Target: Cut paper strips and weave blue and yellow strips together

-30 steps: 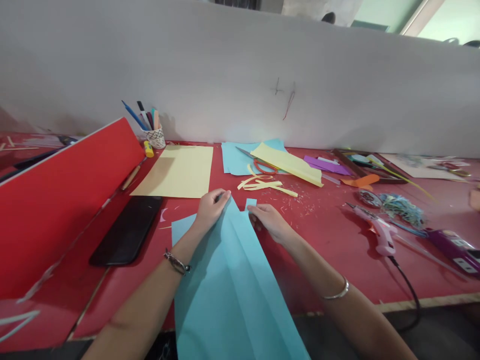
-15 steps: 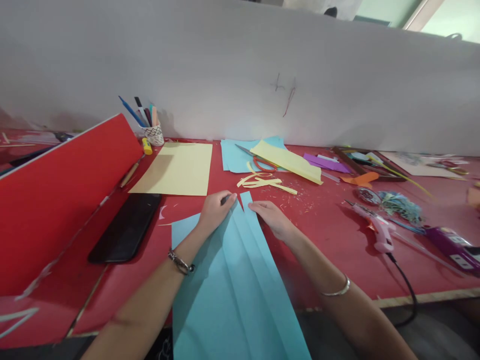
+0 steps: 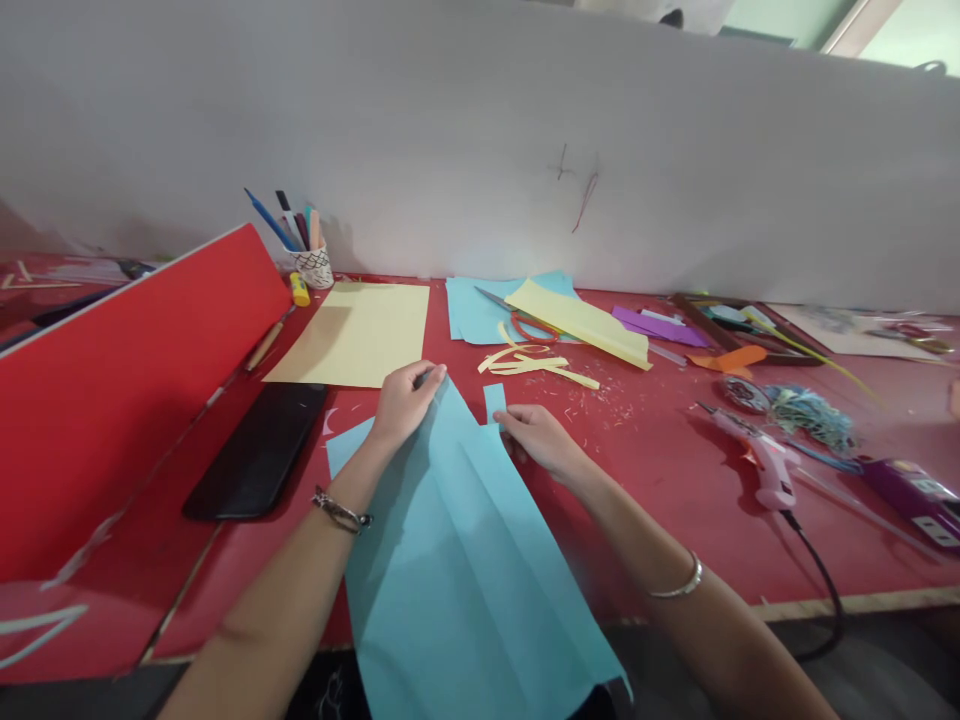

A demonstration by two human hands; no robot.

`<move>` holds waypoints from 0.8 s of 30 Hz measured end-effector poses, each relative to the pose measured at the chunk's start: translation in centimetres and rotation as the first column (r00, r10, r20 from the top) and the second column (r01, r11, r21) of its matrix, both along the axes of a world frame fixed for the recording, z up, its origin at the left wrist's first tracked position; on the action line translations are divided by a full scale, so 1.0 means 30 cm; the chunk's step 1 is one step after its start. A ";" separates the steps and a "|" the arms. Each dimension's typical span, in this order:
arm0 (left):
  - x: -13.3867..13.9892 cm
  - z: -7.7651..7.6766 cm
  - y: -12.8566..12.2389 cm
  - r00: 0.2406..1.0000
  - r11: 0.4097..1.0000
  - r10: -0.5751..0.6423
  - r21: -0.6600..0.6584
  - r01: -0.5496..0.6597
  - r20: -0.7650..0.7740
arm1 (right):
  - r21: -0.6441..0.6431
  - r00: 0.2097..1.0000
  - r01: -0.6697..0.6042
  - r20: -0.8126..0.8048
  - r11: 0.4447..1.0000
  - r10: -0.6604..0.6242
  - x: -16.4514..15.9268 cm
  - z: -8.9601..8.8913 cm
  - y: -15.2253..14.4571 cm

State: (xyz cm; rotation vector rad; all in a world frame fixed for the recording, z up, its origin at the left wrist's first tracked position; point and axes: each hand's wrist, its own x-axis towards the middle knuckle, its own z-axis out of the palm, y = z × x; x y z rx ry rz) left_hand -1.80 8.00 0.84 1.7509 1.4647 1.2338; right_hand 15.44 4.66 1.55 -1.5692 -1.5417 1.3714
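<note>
A large sheet of light blue paper with lengthwise creases spreads from the front part of the table toward me. My left hand pinches its far edge between thumb and fingers. A narrow blue paper strip is separated from the sheet at the far end, leaving a V-shaped gap. My right hand grips that strip, its end sticking up above the fingertips. Whether the strip still joins the sheet lower down is hard to tell. Beyond my hands lie yellow paper strips and orange-handled scissors.
A black phone and a leaning red board are on the left. Yellow paper lies behind the phone, near a pen cup. At right are a pink glue gun with its cord and a wooden frame.
My left hand has moved left with the sheet's far edge, and the gap to the strip has widened. My right hand now holds the strip lower, bent away from the sheet.
</note>
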 end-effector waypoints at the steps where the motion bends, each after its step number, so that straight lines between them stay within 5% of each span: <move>1: -0.008 -0.001 0.003 1.000 1.000 0.011 0.004 -0.011 0.003 | 0.009 1.000 -0.001 0.020 1.000 0.001 0.000 0.002 0.000; 24: -0.120 0.026 0.035 0.917 0.921 0.338 0.125 -0.369 0.211 | 0.135 0.960 0.022 0.275 0.991 -0.059 0.061 -0.004 0.035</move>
